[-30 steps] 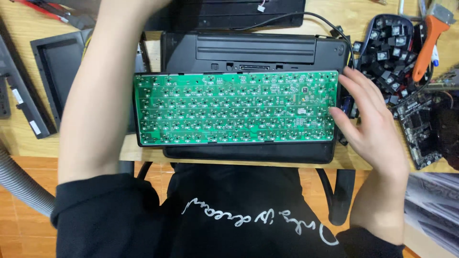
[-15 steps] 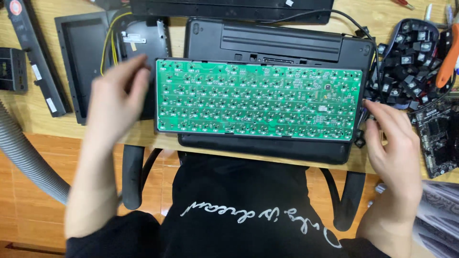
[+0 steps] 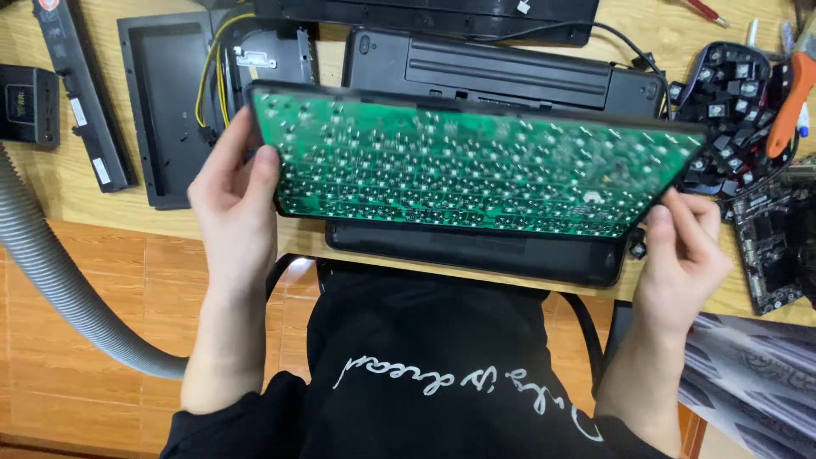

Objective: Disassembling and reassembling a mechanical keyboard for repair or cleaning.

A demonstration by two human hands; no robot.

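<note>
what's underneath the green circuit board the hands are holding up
Below the green circuit board, held by the left hand and right hand, lies a black keyboard case on the wooden table. Only its back and front edges show; the middle is covered.

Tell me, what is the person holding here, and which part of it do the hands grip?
A green keyboard circuit board, solder side up, held at its two short ends: left hand on the left edge, right hand at the lower right corner.

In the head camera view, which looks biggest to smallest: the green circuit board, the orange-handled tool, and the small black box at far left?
1. green circuit board, though held up nearer the camera
2. small black box
3. orange-handled tool, partly cut off, so unsure against the box
</note>
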